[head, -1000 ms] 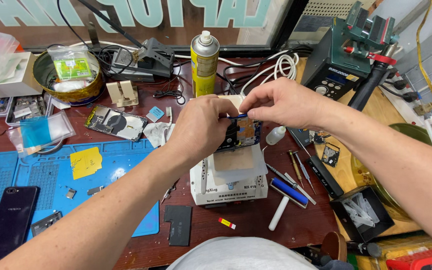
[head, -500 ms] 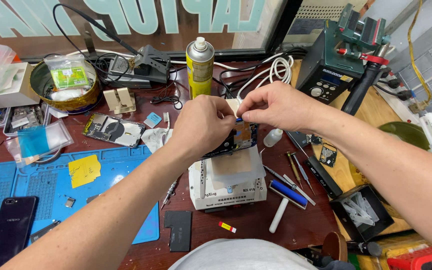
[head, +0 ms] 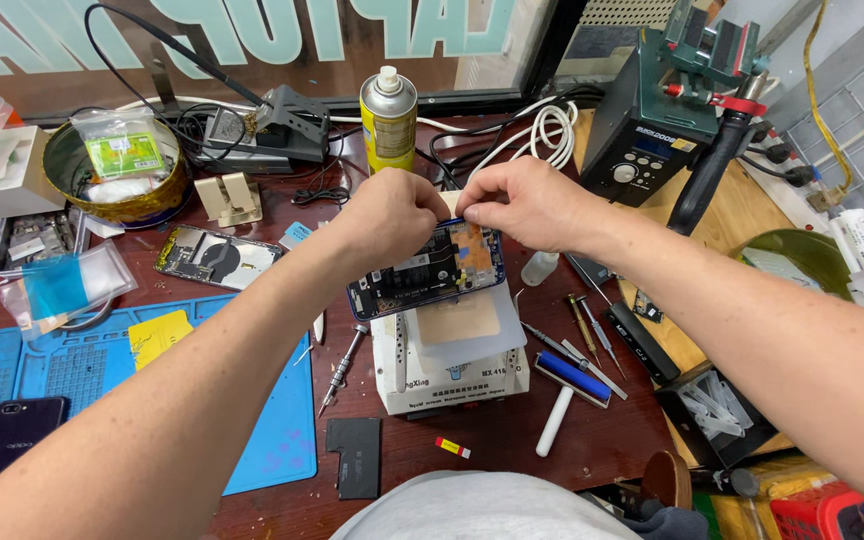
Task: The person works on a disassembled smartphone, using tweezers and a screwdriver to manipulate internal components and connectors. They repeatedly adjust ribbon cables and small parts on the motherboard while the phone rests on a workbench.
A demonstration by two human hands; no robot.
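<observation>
Opened phone [head: 430, 270] now tilted higher, both hands [head: 467, 205] pinching its far edge above white heating box [head: 452, 365].

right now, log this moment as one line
left hand: grips top edge of opened phone | right hand: pinches same edge | phone: tilted above white heating box | nearby: screwdriver, spray can

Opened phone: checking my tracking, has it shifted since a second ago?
Yes: the opened phone swung leftward; its left end now overhangs the white box.
</observation>
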